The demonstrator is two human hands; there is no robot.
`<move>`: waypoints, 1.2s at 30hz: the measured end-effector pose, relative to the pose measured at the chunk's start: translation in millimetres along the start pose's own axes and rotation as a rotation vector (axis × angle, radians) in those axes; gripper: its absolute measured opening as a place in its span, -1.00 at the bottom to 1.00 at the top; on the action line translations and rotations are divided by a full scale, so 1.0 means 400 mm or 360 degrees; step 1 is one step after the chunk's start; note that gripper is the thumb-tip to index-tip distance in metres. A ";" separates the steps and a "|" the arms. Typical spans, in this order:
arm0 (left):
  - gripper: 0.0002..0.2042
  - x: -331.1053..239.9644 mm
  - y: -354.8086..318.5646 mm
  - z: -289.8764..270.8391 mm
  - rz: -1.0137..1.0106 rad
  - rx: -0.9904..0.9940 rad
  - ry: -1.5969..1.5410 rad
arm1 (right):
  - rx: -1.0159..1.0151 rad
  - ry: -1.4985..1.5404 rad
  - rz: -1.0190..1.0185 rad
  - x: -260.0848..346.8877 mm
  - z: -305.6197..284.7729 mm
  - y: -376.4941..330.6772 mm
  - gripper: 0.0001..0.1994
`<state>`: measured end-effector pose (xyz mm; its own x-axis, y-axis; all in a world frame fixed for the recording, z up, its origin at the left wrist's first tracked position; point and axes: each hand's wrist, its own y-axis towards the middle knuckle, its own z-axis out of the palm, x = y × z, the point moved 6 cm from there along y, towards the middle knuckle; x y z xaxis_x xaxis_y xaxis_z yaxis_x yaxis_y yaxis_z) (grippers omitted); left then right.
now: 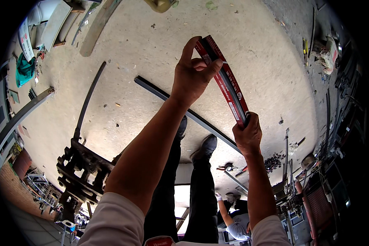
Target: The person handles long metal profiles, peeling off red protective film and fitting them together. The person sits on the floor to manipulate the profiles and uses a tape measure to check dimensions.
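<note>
Package (pixel 234 83), red, long and narrow, a black strip (pixel 235 96) along its face: slanting from upper centre to right of centre, held above the floor (pixel 274 82).
My left hand (pixel 191 76): at the package's upper end, pinching it, thumb over the strip.
My right hand (pixel 248 133): closed around the lower end.
Bar (pixel 205 124), dark, one: lying on the floor, diagonal across frame centre.
Shoe (pixel 206 146), dark: below the bar, near centre.
Metal frame (pixel 86 170), dark, with gaps: lower left.
</note>
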<state>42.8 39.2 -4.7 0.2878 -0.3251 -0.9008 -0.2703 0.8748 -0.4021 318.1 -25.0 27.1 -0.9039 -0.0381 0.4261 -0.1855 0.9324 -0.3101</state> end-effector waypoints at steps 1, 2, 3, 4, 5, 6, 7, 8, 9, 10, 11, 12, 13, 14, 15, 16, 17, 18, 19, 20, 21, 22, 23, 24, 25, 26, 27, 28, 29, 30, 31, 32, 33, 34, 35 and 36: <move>-0.15 0.000 0.000 -0.001 0.0023 0.0007 -0.0029 | 0.0011 0.0002 0.0010 0.003 0.000 0.000 -0.57; -0.15 0.000 0.000 -0.002 0.0047 0.0015 -0.0057 | 0.0018 0.0006 0.0005 0.003 0.001 0.001 -0.57; -0.15 -0.001 -0.001 -0.002 0.0036 0.0013 -0.0048 | 0.0023 0.0008 0.0005 0.002 0.001 0.001 -0.57; -0.15 -0.002 -0.001 -0.001 0.0024 0.0011 -0.0039 | 0.0028 0.0011 0.0004 0.002 0.001 0.000 -0.56; -0.15 -0.003 -0.002 -0.001 0.0013 0.0009 -0.0029 | 0.0033 0.0009 0.0008 0.001 0.000 -0.001 -0.56; -0.15 -0.003 -0.001 -0.002 0.0007 0.0008 -0.0037 | 0.0037 0.0007 0.0011 0.001 0.000 -0.001 -0.56; -0.15 -0.003 0.000 -0.002 0.0002 0.0007 -0.0046 | 0.0041 0.0006 0.0014 0.001 0.000 0.000 -0.56; -0.15 -0.003 0.000 -0.002 -0.0004 0.0007 -0.0054 | 0.0041 0.0009 0.0013 0.000 0.001 0.000 -0.56; -0.15 -0.002 0.000 -0.002 -0.0007 0.0002 -0.0054 | 0.0041 0.0013 0.0014 -0.001 0.002 0.001 -0.56; -0.14 -0.001 0.000 -0.003 -0.0009 -0.0002 -0.0053 | 0.0040 0.0017 0.0015 -0.003 0.002 0.001 -0.56; -0.14 0.000 0.000 -0.003 -0.0012 -0.0006 -0.0052 | 0.0038 0.0024 0.0016 -0.005 0.003 0.001 -0.56; -0.14 0.001 0.000 -0.004 0.0000 -0.0004 -0.0052 | 0.0035 0.0032 0.0020 -0.003 0.004 0.001 -0.56; -0.14 0.003 0.000 -0.005 0.0012 -0.0001 -0.0051 | 0.0033 0.0041 0.0025 -0.003 0.005 0.001 -0.55; -0.14 0.004 0.000 -0.006 0.0024 0.0004 -0.0050 | 0.0038 0.0050 0.0024 -0.004 0.006 0.002 -0.55; -0.15 -0.004 0.000 -0.004 0.0029 -0.0004 -0.0014 | 0.0039 0.0060 0.0032 -0.006 0.006 0.000 -0.55; -0.15 -0.011 0.001 -0.001 0.0035 -0.0009 0.0023 | 0.0039 0.0070 0.0042 -0.010 0.006 -0.002 -0.55; -0.15 -0.018 0.001 0.002 0.0041 -0.0014 0.0061 | 0.0025 0.0071 0.0040 -0.012 0.006 -0.003 -0.55; -0.15 -0.017 -0.001 0.002 0.0030 -0.0012 0.0041 | 0.0011 0.0078 0.0038 -0.011 0.007 -0.002 -0.55; -0.16 -0.016 -0.002 0.002 0.0019 -0.0009 0.0021 | -0.0003 0.0085 0.0037 -0.011 0.007 -0.001 -0.55; -0.16 -0.014 -0.004 0.003 0.0008 -0.0005 0.0003 | -0.0007 0.0082 0.0027 -0.009 0.007 -0.003 -0.56; -0.18 -0.023 -0.008 0.005 0.0004 0.0005 0.0039 | -0.0010 0.0079 0.0018 -0.005 0.006 -0.003 -0.56; -0.18 -0.020 -0.007 0.006 0.0022 0.0011 0.0007 | -0.0013 0.0077 0.0010 -0.002 0.005 -0.003 -0.57; -0.19 -0.016 -0.005 0.008 0.0039 0.0016 -0.0026 | -0.0035 0.0095 -0.0030 0.004 0.002 0.000 -0.58; -0.19 -0.014 -0.002 0.006 0.0059 0.0022 -0.0054 | -0.0040 0.0087 -0.0042 0.004 0.003 0.000 -0.58; -0.20 -0.014 0.000 0.005 0.0097 0.0048 -0.0053 | -0.0045 0.0080 -0.0055 0.001 0.004 -0.001 -0.58; -0.20 -0.007 -0.001 0.008 0.0088 0.0051 -0.0044 | -0.0049 0.0073 -0.0069 -0.002 0.004 -0.002 -0.58; -0.20 -0.008 -0.003 0.008 0.0082 0.0052 -0.0029 | -0.0060 0.0084 -0.0086 -0.002 0.004 0.000 -0.59; -0.20 -0.009 -0.004 0.008 0.0076 0.0051 -0.0014 | -0.0072 0.0086 -0.0086 -0.003 0.003 -0.001 -0.58; -0.19 -0.009 -0.004 0.008 0.0055 0.0056 -0.0005 | -0.0083 0.0087 -0.0087 -0.004 0.001 -0.003 -0.58; -0.18 -0.010 -0.005 0.009 0.0034 0.0059 0.0001 | -0.0094 0.0085 -0.0090 -0.002 -0.002 -0.004 -0.58; -0.17 -0.011 -0.005 0.010 0.0014 0.0062 0.0006 | -0.0099 0.0087 -0.0098 0.005 -0.009 -0.003 -0.58; -0.16 -0.016 -0.005 0.013 0.0036 0.0072 0.0020 | -0.0099 0.0078 -0.0098 0.005 -0.009 -0.003 -0.58; -0.15 -0.019 -0.006 0.015 0.0059 0.0078 0.0033 | -0.0097 0.0068 -0.0101 0.001 -0.008 -0.003 -0.58; -0.14 -0.022 -0.007 0.016 0.0082 0.0085 0.0044 | -0.0094 0.0057 -0.0105 0.000 -0.007 -0.003 -0.58; -0.13 -0.022 -0.008 0.015 0.0066 0.0082 0.0072 | -0.0095 0.0049 -0.0110 0.000 -0.007 -0.005 -0.59; -0.12 -0.021 -0.009 0.014 0.0049 0.0077 0.0097 | -0.0099 0.0051 -0.0107 0.000 -0.007 -0.005 -0.58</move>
<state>46.5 40.8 5.4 0.2229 -0.3178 -0.9216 -0.2333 0.9005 -0.3669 319.3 -25.9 30.0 -0.8773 -0.0905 0.4712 -0.2200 0.9487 -0.2273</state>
